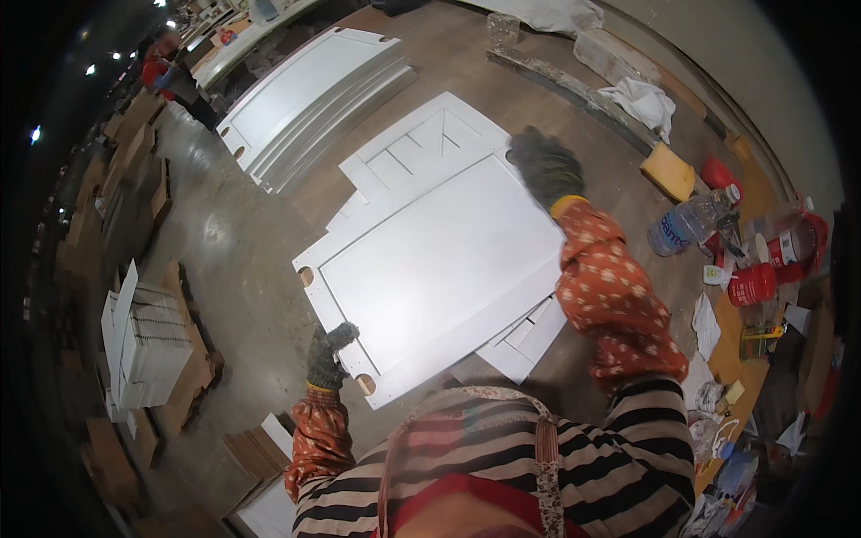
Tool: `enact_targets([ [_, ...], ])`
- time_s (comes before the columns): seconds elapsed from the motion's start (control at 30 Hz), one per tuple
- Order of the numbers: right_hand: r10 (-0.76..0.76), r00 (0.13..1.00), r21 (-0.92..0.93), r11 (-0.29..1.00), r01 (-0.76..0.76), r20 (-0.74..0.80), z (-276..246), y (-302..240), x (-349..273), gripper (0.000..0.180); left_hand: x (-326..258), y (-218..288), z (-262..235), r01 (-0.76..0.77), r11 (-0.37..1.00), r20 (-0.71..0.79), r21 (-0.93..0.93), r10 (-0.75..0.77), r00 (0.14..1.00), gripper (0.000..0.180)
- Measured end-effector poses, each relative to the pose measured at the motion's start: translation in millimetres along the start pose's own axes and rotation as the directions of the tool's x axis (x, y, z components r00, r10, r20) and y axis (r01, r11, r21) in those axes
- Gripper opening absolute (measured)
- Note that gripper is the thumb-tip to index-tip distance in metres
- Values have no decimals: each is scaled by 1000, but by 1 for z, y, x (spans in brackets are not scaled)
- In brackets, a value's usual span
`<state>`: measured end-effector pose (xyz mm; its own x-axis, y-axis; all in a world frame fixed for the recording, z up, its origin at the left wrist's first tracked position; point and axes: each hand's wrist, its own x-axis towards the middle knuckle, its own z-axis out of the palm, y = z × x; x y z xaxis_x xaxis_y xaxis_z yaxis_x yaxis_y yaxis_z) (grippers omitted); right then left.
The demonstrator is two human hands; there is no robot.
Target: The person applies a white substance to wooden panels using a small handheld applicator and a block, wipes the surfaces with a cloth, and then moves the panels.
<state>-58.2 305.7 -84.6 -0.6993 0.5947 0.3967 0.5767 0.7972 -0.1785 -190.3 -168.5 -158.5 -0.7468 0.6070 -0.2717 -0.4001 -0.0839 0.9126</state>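
Works at a brown worktable (650, 291), near a stack of white panels (314, 90); has a recessed white panel (439, 255) directly in front, lying aslant over slotted white boards (413, 152); covers the panel's far right corner with the right gloved hand (545, 168), impossible to tell whether clenched; grasps the panel's near left edge with the left gloved hand (327, 356), with thumb on top.

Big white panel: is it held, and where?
The left hand grips the white panel by its left edge; the right hand touches its far-right corner, grip unclear.
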Motion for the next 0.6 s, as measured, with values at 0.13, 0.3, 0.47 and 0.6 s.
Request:
enact_targets([
  [0.13, 93, 992, -459, 888, -42, 90, -47, 81, -59, 31, 1, 19, -7, -50, 980, 6, 195, 50, 999, 24],
  [0.3, 13, 989, -329, 942, -62, -150, -125, 120, -106, 50, 1, 96, 14, -143, 930, 148, 338, 97, 984, 30],
  [0.47, 669, 717, 735, 584, -345, -195, -172, 14, -98, 40, -16, 145, 67, -228, 729, 309, 646, 23, 951, 41],
  [0.6, 603, 796, 851, -394, 347, -46, -166, 33, -100, 53, 28, 98, -61, -268, 893, 487, 361, 65, 871, 48],
])
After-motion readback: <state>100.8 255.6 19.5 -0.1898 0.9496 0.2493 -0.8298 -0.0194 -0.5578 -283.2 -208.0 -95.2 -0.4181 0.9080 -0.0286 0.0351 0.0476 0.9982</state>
